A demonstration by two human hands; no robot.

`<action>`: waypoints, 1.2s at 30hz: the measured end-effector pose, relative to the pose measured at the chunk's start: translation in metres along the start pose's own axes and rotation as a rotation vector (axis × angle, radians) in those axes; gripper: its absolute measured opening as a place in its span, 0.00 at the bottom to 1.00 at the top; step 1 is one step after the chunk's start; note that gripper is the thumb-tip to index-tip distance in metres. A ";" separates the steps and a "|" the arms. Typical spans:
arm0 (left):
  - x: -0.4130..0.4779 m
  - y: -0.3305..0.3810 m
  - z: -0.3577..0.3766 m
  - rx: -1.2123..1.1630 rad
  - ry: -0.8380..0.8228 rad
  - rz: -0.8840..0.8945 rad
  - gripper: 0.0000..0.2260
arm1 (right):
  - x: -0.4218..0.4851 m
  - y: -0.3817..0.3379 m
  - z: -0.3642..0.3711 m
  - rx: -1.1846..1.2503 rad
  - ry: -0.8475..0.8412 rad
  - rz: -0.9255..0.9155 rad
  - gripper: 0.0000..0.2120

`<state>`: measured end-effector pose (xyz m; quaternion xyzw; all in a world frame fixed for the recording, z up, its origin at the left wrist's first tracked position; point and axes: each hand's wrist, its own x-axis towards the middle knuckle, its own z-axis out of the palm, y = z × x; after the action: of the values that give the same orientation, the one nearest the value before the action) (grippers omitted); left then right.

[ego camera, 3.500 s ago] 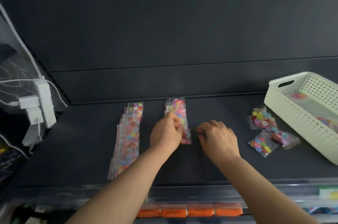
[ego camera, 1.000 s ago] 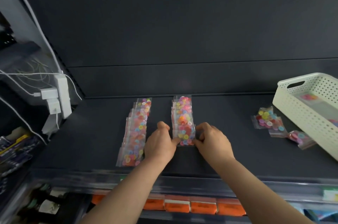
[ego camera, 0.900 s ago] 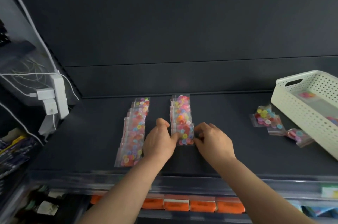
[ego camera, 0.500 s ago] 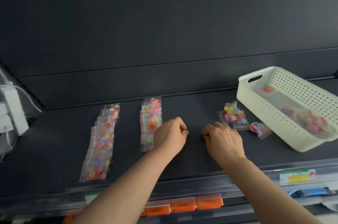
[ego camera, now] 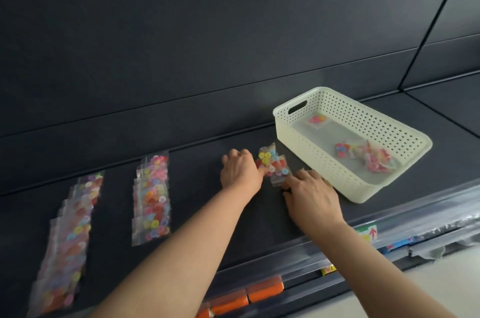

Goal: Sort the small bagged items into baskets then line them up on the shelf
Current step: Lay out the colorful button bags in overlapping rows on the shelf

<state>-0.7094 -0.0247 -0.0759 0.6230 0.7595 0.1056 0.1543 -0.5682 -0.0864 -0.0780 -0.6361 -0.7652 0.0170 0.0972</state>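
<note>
— Fingertips (ego camera: 261,169) first, left hand (ego camera: 240,172): curled, pressed against the left edge of the loose bags (ego camera: 272,163). Pinching or only touching? Cannot tell from above.

— And on the right hand (ego camera: 310,196)?

— Stretched out flat, relaxed on the shelf (ego camera: 197,187), gripping nothing. Tips at the heap's near corner, touching or just short of it.

— So caught between both hands?

— Yes. Small overlapping heap, just right of the left fingertips, just beyond the right ones. Long axis roughly front to back, tilted a little.

— Nearer hand?

— Left, by a hair, and in contact.

— Basket (ego camera: 324,161) from there?

— Just beside the heap, to the right and further back, with a few sorted bags (ego camera: 368,159) inside.

— And the lines?

— Well apart to the left: middle row (ego camera: 152,198), then far row (ego camera: 72,234), both running front to back.

— Next, then?

— Probably: close the left pinch on one bag, lift clear of the rest, carry left to the middle row's front end. Best kept lengthwise, matching the row.
</note>
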 end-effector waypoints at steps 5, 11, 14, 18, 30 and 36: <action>-0.010 -0.012 -0.005 -0.100 -0.023 0.006 0.12 | 0.008 -0.002 -0.005 0.044 0.000 0.015 0.10; -0.030 -0.033 -0.019 -0.491 -0.004 0.033 0.14 | 0.016 -0.010 -0.001 0.465 0.002 0.071 0.25; -0.041 -0.040 -0.030 -0.570 -0.036 0.090 0.10 | 0.019 -0.020 -0.002 0.689 -0.077 0.104 0.28; -0.051 -0.056 -0.044 -0.671 -0.007 0.070 0.05 | 0.020 -0.031 0.001 0.730 -0.106 0.115 0.13; -0.095 -0.149 -0.062 -0.509 0.135 -0.194 0.05 | 0.002 -0.117 0.005 0.836 -0.317 -0.031 0.16; -0.125 -0.200 -0.068 -0.471 0.136 -0.291 0.12 | -0.015 -0.165 0.013 0.702 -0.429 -0.114 0.17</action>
<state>-0.8950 -0.1854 -0.0701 0.4459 0.8042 0.2974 0.2571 -0.7280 -0.1307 -0.0684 -0.5029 -0.7499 0.4038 0.1472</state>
